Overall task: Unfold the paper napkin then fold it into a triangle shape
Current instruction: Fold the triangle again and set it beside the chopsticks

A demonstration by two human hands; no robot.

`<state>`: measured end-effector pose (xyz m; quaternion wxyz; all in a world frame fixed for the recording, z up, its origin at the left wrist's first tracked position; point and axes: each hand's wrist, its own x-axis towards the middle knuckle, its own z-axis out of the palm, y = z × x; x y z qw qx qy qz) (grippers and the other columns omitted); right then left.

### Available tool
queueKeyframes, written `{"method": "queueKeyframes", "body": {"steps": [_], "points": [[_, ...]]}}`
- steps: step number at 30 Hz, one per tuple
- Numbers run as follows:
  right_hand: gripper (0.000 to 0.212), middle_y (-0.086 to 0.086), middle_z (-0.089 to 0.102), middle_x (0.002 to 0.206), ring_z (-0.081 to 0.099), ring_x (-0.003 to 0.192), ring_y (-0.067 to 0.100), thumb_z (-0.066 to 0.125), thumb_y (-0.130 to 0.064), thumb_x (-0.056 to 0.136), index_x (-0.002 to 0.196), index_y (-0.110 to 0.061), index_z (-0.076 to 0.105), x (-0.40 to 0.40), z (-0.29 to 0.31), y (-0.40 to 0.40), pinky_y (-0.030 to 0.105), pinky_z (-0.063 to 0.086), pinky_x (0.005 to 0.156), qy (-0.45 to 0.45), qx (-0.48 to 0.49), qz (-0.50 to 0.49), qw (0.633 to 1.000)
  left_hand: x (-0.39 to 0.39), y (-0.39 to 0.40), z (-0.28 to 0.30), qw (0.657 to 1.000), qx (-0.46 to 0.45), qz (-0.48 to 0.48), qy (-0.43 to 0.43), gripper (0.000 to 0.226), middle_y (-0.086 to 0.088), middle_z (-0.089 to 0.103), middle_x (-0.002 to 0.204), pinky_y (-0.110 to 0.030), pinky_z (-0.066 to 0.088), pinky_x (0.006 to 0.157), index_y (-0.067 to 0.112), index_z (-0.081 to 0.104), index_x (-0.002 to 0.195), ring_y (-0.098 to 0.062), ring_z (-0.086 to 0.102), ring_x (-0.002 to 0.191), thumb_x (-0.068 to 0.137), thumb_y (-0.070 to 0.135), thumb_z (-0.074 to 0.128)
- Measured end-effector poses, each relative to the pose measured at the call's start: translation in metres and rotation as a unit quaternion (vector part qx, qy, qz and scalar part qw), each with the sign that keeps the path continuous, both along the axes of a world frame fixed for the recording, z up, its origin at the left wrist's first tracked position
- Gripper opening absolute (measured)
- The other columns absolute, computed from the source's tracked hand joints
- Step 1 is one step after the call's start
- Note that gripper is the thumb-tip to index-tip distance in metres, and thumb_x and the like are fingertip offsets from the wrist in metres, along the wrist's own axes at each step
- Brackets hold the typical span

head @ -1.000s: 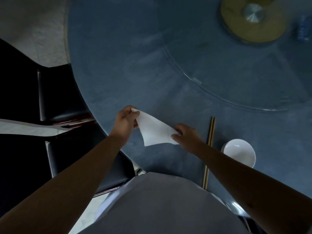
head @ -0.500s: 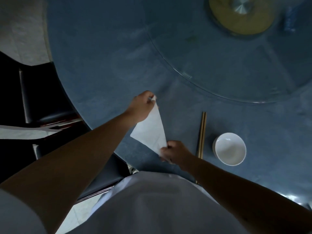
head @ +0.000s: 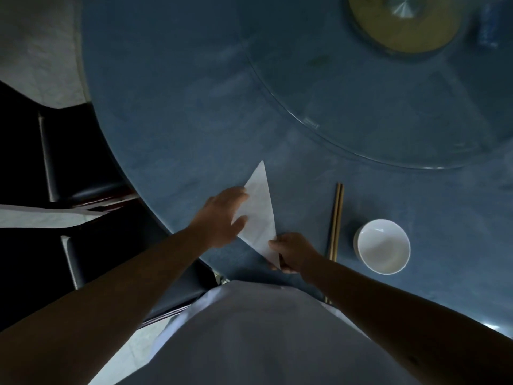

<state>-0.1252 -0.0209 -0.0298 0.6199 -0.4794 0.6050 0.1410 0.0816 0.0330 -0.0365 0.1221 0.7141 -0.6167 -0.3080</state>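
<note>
The white paper napkin (head: pixel 261 207) lies flat on the blue round table (head: pixel 172 112) as a long triangle, its sharp tip pointing away from me. My left hand (head: pixel 222 218) rests open on the napkin's left edge, fingers spread and flat. My right hand (head: pixel 291 252) pinches the napkin's near corner at the table edge in front of my body.
A pair of wooden chopsticks (head: pixel 336 220) lies just right of the napkin, with a white bowl (head: pixel 383 250) beyond them. A glass turntable (head: pixel 388 101) with a yellow hub (head: pixel 402 22) fills the far right. Dark chairs (head: pixel 75 162) stand at the left.
The napkin has gone from held above the table to lying flat. My left hand let go of the far tip and slid back to the left edge. My right hand kept the near corner.
</note>
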Motion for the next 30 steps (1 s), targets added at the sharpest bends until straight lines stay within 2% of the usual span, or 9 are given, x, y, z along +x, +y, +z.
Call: {"method": "queueKeyframes", "body": {"steps": [5, 8, 10, 12, 14, 17, 23, 26, 30], "points": [[0.011, -0.001, 0.057, 0.082, 0.053, 0.066, 0.012, 0.043, -0.027, 0.085, 0.095, -0.029, 0.048, -0.001, -0.003, 0.002, 0.025, 0.038, 0.051, 0.044, -0.182, 0.088, 0.978, -0.017, 0.045, -0.012, 0.976, -0.063, -0.158, -0.134, 0.076, -0.014, 0.032, 0.154, -0.046, 0.026, 0.110, 0.005, 0.036, 0.144, -0.030, 0.024, 0.144, 0.084, 0.048, 0.055], [0.039, -0.003, 0.063, 0.079, 0.057, 0.061, 0.005, 0.037, -0.020, 0.080, 0.108, -0.045, 0.046, -0.008, -0.007, 0.001, 0.013, 0.038, 0.040, -0.004, -0.218, 0.103, 0.971, -0.025, 0.059, -0.021, 0.970, -0.043, -0.177, -0.158, 0.083, -0.014, 0.019, 0.159, -0.048, 0.021, 0.113, 0.007, 0.021, 0.150, -0.028, 0.012, 0.147, 0.087, 0.056, 0.044], [0.054, -0.003, 0.066, 0.078, 0.062, 0.063, 0.009, 0.041, -0.011, 0.076, 0.108, -0.053, 0.049, -0.011, -0.010, -0.002, 0.014, 0.045, 0.047, -0.037, -0.209, 0.123, 0.969, -0.025, 0.063, -0.026, 0.966, -0.036, -0.193, -0.170, 0.084, -0.014, 0.011, 0.160, -0.049, 0.019, 0.115, 0.007, 0.015, 0.151, -0.028, 0.006, 0.148, 0.088, 0.057, 0.041], [0.060, 0.000, 0.067, 0.084, 0.066, 0.072, 0.019, 0.048, 0.003, 0.075, 0.100, -0.050, 0.058, -0.013, -0.014, -0.006, 0.028, 0.056, 0.064, -0.067, -0.185, 0.119, 0.973, -0.024, 0.064, -0.027, 0.966, -0.027, -0.196, -0.168, 0.085, -0.013, 0.008, 0.161, -0.049, 0.017, 0.116, 0.007, 0.012, 0.152, -0.027, 0.003, 0.148, 0.089, 0.058, 0.040], [0.060, -0.004, 0.067, 0.086, 0.064, 0.075, 0.012, 0.053, 0.008, 0.075, 0.100, -0.045, 0.064, -0.015, -0.018, -0.008, 0.025, 0.054, 0.072, -0.068, -0.202, 0.155, 0.965, -0.023, 0.063, -0.026, 0.967, -0.021, -0.196, -0.163, 0.085, -0.013, 0.007, 0.161, -0.049, 0.017, 0.116, 0.007, 0.012, 0.152, -0.028, 0.003, 0.148, 0.089, 0.058, 0.039], [0.045, -0.015, 0.063, 0.092, 0.058, 0.076, 0.000, 0.056, -0.003, 0.076, 0.101, -0.038, 0.070, -0.010, -0.018, -0.008, 0.009, 0.039, 0.071, -0.044, -0.257, 0.215, 0.941, -0.022, 0.063, -0.024, 0.966, -0.019, -0.198, -0.163, 0.085, -0.014, 0.008, 0.161, -0.049, 0.017, 0.116, 0.007, 0.013, 0.152, -0.028, 0.005, 0.148, 0.089, 0.058, 0.039], [0.019, -0.003, 0.066, 0.095, 0.062, 0.089, 0.020, 0.055, -0.027, 0.076, 0.088, -0.029, 0.069, 0.002, -0.006, -0.012, 0.029, 0.048, 0.075, -0.048, -0.308, 0.292, 0.904, -0.020, 0.062, -0.021, 0.977, -0.033, -0.158, -0.141, 0.084, -0.013, 0.025, 0.157, -0.051, 0.024, 0.111, 0.007, 0.028, 0.146, -0.027, 0.020, 0.145, 0.082, 0.055, 0.051], [0.012, -0.003, 0.054, 0.087, 0.059, 0.081, 0.020, 0.063, -0.033, 0.080, 0.086, -0.025, 0.070, 0.006, -0.005, -0.017, 0.028, 0.042, 0.068, -0.077, -0.338, 0.297, 0.890, -0.018, 0.062, -0.022, 0.983, -0.049, -0.115, -0.137, 0.082, -0.010, 0.034, 0.154, -0.048, 0.021, 0.109, 0.009, 0.038, 0.143, -0.025, 0.026, 0.143, 0.077, 0.053, 0.059], [0.012, -0.005, 0.047, 0.093, 0.050, 0.080, 0.011, 0.069, -0.029, 0.083, 0.088, -0.019, 0.069, 0.009, -0.006, -0.020, 0.024, 0.036, 0.071, -0.107, -0.354, 0.262, 0.892, -0.019, 0.060, -0.019, 0.989, -0.070, -0.036, -0.128, 0.071, -0.008, 0.052, 0.139, -0.049, 0.037, 0.095, 0.012, 0.052, 0.131, -0.025, 0.040, 0.127, 0.072, 0.050, 0.066]]}}
